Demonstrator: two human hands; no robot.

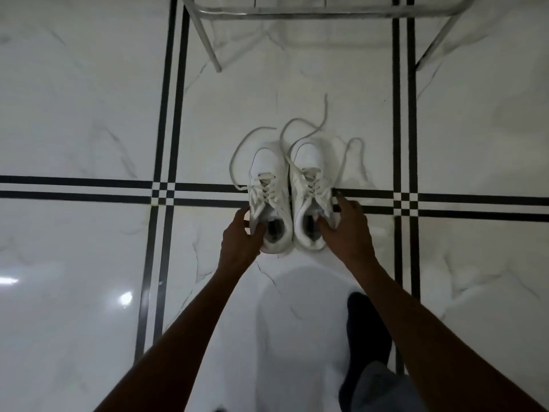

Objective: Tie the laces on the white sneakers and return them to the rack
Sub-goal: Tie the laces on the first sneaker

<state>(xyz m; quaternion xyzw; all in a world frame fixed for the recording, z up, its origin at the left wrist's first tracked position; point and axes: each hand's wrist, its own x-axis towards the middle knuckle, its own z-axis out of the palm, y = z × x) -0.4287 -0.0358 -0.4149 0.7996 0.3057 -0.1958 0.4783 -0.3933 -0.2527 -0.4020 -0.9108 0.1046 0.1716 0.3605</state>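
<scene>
Left hand (240, 236): grips the heel of the left sneaker (269, 200), thumb inside the collar.
Sneakers: side by side, touching, on the floor (89, 114), toes pointing far.
Right hand (346, 226): grasps the heel of the right sneaker (312, 197), thumb inside the opening.
Laces (297, 135): untied, sprawled beyond the toes.
Rack (297, 14): far, well apart from the sneakers.
Risk: the loose ends cross, so pulling blindly may tangle them or knot the shoes together.
</scene>
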